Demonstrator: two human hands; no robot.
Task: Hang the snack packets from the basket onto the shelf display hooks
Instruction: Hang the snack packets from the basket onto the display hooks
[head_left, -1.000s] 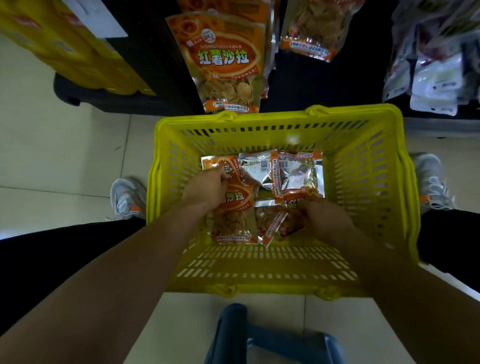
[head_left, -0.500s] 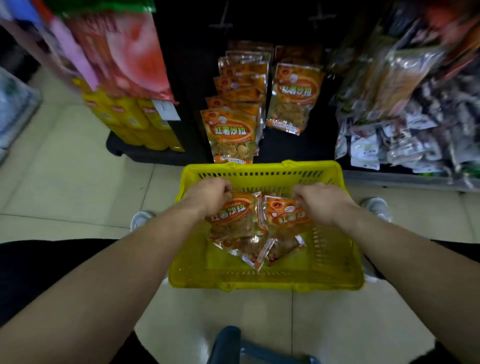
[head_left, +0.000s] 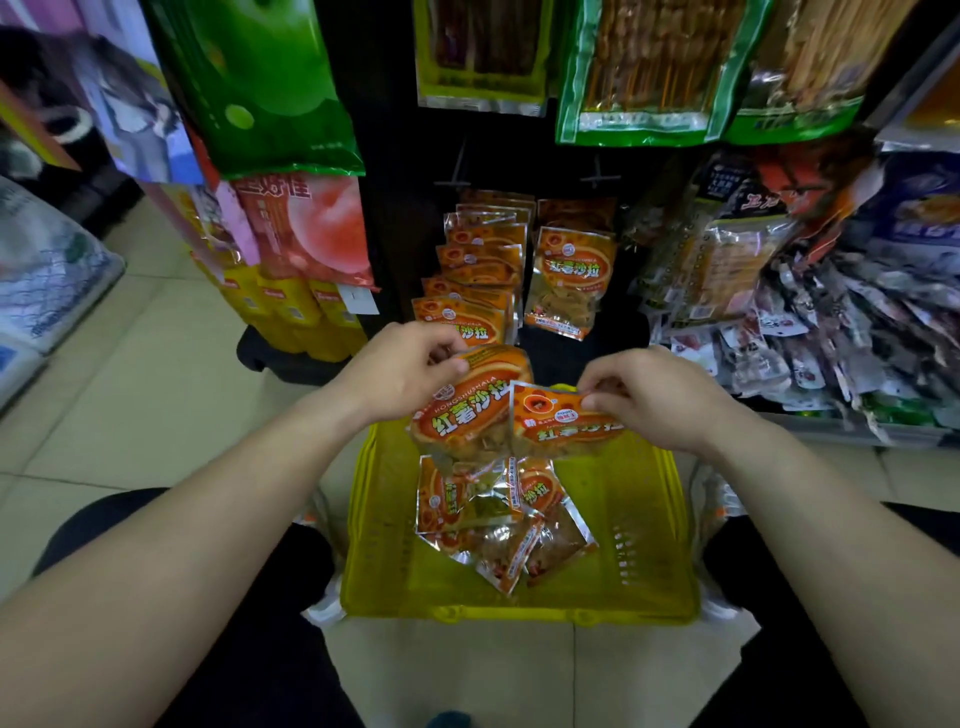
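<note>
Only the head view to go on, so here goes. This looks like the carry-up step: a packet in each hand, both held above the basket (head_left: 652, 525) and not yet on any hook. The left hand (head_left: 400, 371) has thumb and fingers curled over the top edge of the left packet (head_left: 465, 418), pinching it so the bag hangs tilted below. The right hand (head_left: 655, 401) pinches the top edge of the right packet (head_left: 563, 423) the same way, fingers bent tight, nothing spread open. The two bags overlap a bit in the middle, the right one in front. More loose packets (head_left: 498, 519) lie in a heap on the basket floor underneath. Straight ahead on the dark shelf, a left stack (head_left: 480, 260) of the same orange bags hangs one behind another, with a right stack (head_left: 569, 280) just beside it that looks thinner. Two hooks (head_left: 600, 172) stick out above them. My guess for the next move: bring one bag up, line the hole in its top strip with a hook tip, and slide it on. I can't make out the holes under the fingers, so a regrip may be needed first.
</note>
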